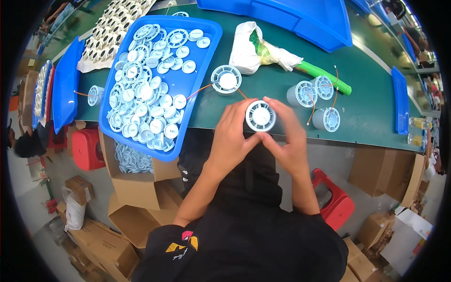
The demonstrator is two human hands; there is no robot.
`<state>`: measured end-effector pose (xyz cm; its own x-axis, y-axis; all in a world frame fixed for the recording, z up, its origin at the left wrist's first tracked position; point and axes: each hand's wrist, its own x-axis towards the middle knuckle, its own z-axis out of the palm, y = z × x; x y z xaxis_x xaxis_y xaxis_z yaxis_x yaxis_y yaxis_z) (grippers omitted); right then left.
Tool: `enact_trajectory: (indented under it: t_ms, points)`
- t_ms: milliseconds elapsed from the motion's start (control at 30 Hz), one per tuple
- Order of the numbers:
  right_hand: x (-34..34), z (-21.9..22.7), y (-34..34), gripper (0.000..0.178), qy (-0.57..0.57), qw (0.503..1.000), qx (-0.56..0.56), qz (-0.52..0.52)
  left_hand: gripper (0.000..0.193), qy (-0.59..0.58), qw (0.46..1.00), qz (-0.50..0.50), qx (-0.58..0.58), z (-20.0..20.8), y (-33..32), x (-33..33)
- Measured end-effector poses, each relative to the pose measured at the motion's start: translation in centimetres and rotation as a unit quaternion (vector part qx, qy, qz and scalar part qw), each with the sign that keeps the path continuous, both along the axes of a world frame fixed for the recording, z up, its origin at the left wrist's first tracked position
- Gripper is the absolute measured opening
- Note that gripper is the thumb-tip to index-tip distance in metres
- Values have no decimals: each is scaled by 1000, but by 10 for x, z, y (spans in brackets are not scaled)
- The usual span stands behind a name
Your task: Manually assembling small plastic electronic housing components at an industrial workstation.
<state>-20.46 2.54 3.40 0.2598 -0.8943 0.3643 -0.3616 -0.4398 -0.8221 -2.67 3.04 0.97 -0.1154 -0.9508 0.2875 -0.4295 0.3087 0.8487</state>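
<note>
Between both palms I hold a light-blue round fan housing, its spoked grille end facing up, close to the table's near edge. My left hand wraps its left side, and my right hand grips the right side, thumbs almost meeting below it. Just beyond my left hand stands another round housing with a white disc at its centre and orange wires. To the right, three similar housings with thin orange wires lie grouped on the table.
A blue tray full of light-blue discs and spoked rings sits left. Beyond my hands lies a white-wrapped bundle with a green handle. Blue bins stand at the back. Below the table are an open carton and red stools.
</note>
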Motion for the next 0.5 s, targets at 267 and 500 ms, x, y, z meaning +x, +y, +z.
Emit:
enact_trajectory:
  t_ms: [267, 500]
  points:
    - [-2, 3, 0, 68, 5, 1000, 19, 17, 70, 5, 1000, -30, 4, 5, -4, 9]
    - [-3, 13, -1, 66, 24, 999, 26, 28, 93, 40, 998, 31, -31, -7, 7, -9]
